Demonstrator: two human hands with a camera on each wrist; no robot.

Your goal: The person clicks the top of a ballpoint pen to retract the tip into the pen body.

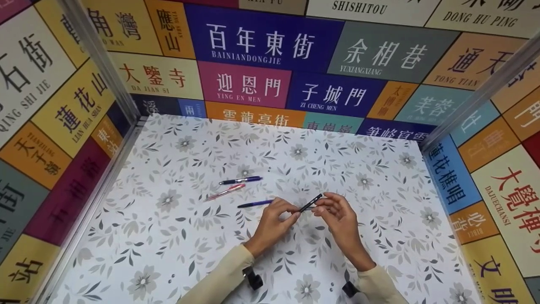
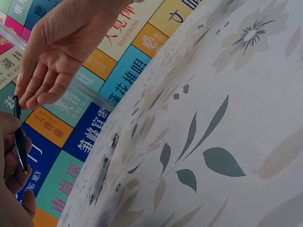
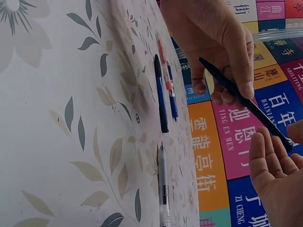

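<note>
My left hand [image 1: 276, 219] pinches a dark pen [image 1: 311, 203] between thumb and fingers, above the table. The pen [image 3: 246, 101] slants toward my right hand [image 1: 339, 217]. In the right wrist view, the fingers of the right hand [image 3: 279, 175] are fairly straight and touch or nearly touch the pen's end. The left hand [image 3: 222, 42] grips the pen's middle there. Below the hands lies a clear pen with a grey barrel [image 3: 163, 170]. Near the left hand on the table are a blue pen [image 1: 253, 204], a red pen [image 1: 225, 192] and a dark blue pen [image 1: 240, 180].
The table [image 1: 190, 253] has a white covering with grey flowers and leaves. Panels with colourful lettered signs [image 1: 265, 38] stand behind it and at both sides, with metal posts [image 1: 112, 63] at the corners. Each sleeve has a black band [image 1: 253, 278] near it.
</note>
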